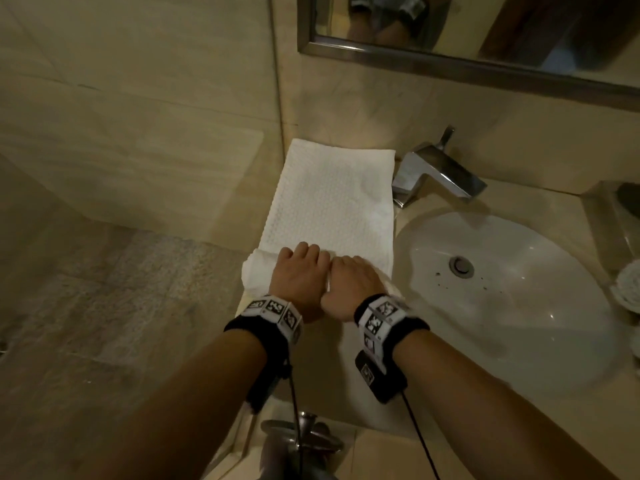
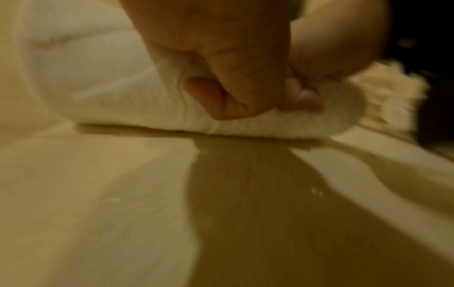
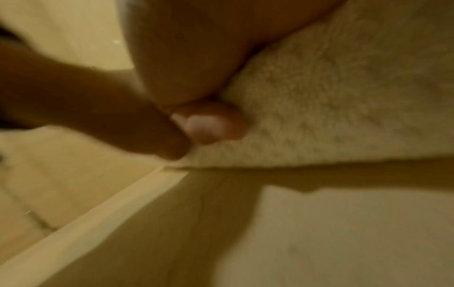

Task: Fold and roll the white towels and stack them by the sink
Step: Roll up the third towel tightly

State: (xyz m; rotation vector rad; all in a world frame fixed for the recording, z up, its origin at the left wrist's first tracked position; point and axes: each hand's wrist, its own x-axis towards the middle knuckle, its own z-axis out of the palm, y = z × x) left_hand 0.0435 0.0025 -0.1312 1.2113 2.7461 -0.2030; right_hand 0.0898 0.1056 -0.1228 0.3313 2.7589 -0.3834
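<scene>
A white textured towel [image 1: 329, 202] lies flat along the counter [image 1: 346, 358] left of the sink [image 1: 519, 306]. Its near end is wound into a thick roll [image 1: 258, 275]. My left hand [image 1: 298, 271] and right hand [image 1: 356, 280] sit side by side on top of that roll, fingers curled over its far side. The left wrist view shows my left hand [image 2: 233, 77] with the thumb tucked against the roll [image 2: 123, 97] near the counter. In the right wrist view my right hand [image 3: 196, 68] presses its thumb into the towel [image 3: 343, 97].
A chrome faucet [image 1: 436, 171] stands just right of the towel's far end. A rolled white towel [image 1: 628, 285] shows at the right edge, past the basin. The mirror [image 1: 450, 46] hangs on the back wall. The counter's left edge drops to the tiled floor [image 1: 104, 289].
</scene>
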